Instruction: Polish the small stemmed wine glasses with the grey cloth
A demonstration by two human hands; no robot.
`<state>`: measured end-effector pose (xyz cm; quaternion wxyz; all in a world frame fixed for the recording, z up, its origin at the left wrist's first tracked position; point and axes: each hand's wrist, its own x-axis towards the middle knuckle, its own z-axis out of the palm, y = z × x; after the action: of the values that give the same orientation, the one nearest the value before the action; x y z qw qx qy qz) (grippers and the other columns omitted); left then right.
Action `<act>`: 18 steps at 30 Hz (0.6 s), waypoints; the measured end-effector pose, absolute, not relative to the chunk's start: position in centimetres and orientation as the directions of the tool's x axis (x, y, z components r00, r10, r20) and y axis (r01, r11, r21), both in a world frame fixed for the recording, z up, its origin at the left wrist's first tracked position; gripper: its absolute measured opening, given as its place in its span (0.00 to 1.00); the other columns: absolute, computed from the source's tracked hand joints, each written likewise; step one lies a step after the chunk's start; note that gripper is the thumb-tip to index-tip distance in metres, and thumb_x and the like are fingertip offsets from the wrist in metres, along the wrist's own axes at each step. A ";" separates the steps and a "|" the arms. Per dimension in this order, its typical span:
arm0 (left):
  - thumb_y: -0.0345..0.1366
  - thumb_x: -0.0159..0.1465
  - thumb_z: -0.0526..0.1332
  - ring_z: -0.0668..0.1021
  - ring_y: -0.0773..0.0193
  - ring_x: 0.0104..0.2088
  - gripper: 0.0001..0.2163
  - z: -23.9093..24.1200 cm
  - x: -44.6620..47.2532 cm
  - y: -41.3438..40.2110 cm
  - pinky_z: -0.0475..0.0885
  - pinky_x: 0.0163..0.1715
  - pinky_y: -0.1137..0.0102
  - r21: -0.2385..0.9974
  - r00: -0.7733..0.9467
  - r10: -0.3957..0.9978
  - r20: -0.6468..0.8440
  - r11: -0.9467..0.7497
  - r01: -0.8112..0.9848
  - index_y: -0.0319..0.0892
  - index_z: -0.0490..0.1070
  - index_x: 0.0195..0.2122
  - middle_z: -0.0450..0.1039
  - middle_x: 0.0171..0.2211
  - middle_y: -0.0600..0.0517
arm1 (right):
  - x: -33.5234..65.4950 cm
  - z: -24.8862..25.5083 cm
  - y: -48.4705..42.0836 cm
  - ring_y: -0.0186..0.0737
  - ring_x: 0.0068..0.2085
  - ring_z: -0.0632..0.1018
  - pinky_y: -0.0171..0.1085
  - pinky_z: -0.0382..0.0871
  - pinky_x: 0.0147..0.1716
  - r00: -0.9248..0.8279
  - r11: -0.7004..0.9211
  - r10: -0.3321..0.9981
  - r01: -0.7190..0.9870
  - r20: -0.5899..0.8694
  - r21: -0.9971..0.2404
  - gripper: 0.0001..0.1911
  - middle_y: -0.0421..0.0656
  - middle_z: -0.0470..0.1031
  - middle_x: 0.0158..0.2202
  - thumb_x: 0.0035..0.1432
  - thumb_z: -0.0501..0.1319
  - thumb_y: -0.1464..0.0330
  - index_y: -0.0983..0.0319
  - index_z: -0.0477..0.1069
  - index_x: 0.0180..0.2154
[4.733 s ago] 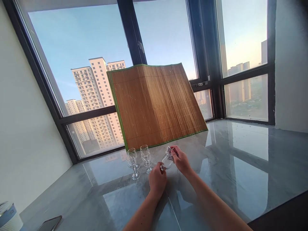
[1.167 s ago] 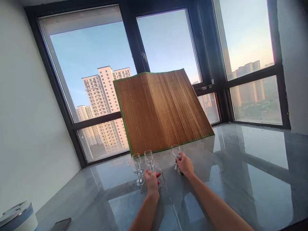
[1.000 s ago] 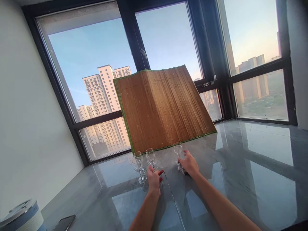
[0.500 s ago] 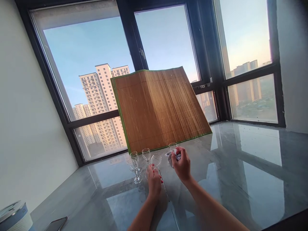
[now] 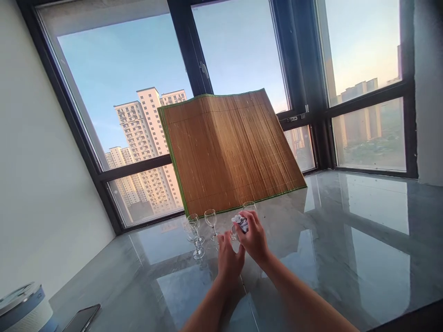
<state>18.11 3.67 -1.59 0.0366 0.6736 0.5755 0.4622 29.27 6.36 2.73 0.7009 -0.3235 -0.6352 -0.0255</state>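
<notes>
My left hand (image 5: pixel 230 259) is closed around a small stemmed glass (image 5: pixel 233 234), mostly hidden by the fingers and a cloth. Crumpled in my right hand (image 5: pixel 255 237) is a grey-and-white cloth (image 5: pixel 240 222), pressed at the top of that glass. Just to the left, a clear wine glass (image 5: pixel 198 252) stands upright in front of another wine glass (image 5: pixel 193 219), their outlines overlapping. A third wine glass (image 5: pixel 210 218) is upright a little to their right. Behind my right hand shows the rim of one more glass (image 5: pixel 249 205).
A brown bamboo mat (image 5: pixel 228 152) with green edging leans against the window behind the glasses. On the glossy grey tabletop (image 5: pixel 145 276), a phone (image 5: pixel 82 318) and a lidded cup (image 5: pixel 26 308) sit at the near left. A thin seam runs toward me.
The cloth in my right hand has moved left, from near the back glass onto the glass in my left hand. My left hand has shifted slightly right, and the view has tilted a little.
</notes>
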 end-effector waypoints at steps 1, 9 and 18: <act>0.40 0.62 0.59 0.72 0.55 0.45 0.17 -1.5 18.2 3.5 0.68 0.46 0.63 0.560 -0.056 0.804 0.592 -0.360 0.746 0.41 0.65 0.50 0.66 0.43 0.45 | 29.5 2.8 6.6 0.43 0.44 0.74 0.42 0.71 0.43 0.212 0.785 0.376 0.444 0.902 -0.432 0.12 0.45 0.69 0.43 0.61 0.59 0.70 0.57 0.64 0.46; 0.40 0.62 0.60 0.73 0.55 0.47 0.15 -1.2 17.8 3.5 0.68 0.48 0.62 0.529 -0.056 0.764 0.643 -0.391 0.753 0.41 0.68 0.49 0.67 0.45 0.45 | 30.6 2.4 7.9 0.46 0.44 0.72 0.45 0.69 0.44 0.262 0.695 0.463 0.485 0.847 -0.531 0.05 0.45 0.71 0.41 0.62 0.56 0.69 0.58 0.65 0.41; 0.51 0.65 0.56 0.73 0.54 0.44 0.22 -1.3 17.2 4.4 0.69 0.46 0.61 0.672 -0.253 0.738 0.626 -0.346 0.654 0.40 0.68 0.52 0.67 0.46 0.43 | 30.8 1.7 8.8 0.46 0.44 0.71 0.47 0.68 0.46 0.373 0.619 0.519 0.456 0.769 -0.640 0.07 0.46 0.69 0.42 0.61 0.54 0.66 0.59 0.65 0.42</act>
<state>17.22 4.40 -1.32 0.0380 0.6101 0.5705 0.5485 30.82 8.76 1.68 0.7047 -0.4359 -0.5594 0.0225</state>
